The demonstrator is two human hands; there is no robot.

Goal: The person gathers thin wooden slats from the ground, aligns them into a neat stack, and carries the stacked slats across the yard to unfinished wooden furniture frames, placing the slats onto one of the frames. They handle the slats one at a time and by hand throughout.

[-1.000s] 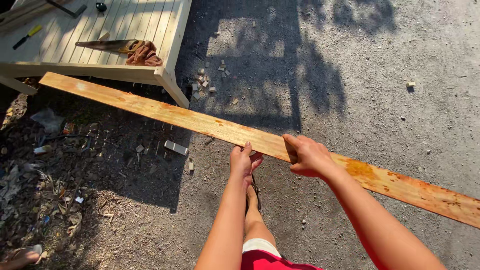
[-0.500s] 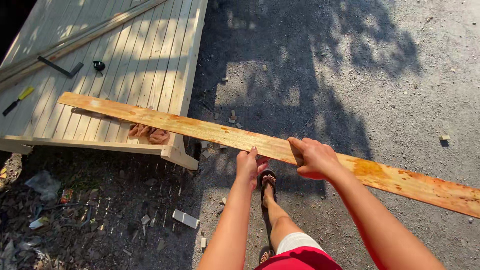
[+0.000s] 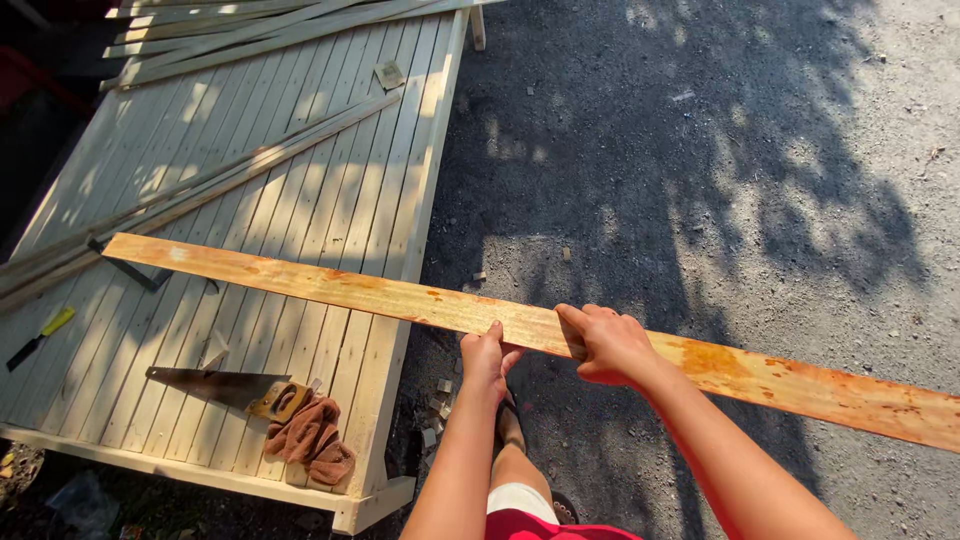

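I see both hands gripping plank (image 3: 400, 298) near mid for balance: left hand (image 3: 487, 357) under near edge, right hand (image 3: 610, 345) wrapped over top; far end above panel (image 3: 300, 190) w/ saw (image 3: 215, 385).

Outdoor yard w/ grey gravel ground (image 3: 760, 200), dappled by tree shade and bright sun patches. At left lies a large pale slatted wood panel (image 3: 300, 200), w/ loose thin strips (image 3: 230, 170) across it, plus a handsaw (image 3: 225, 388), a crumpled brown rag (image 3: 312, 440) and a yellow-handled tool (image 3: 40, 335). Small wood scraps (image 3: 440, 405) litter the dirt beside its edge.
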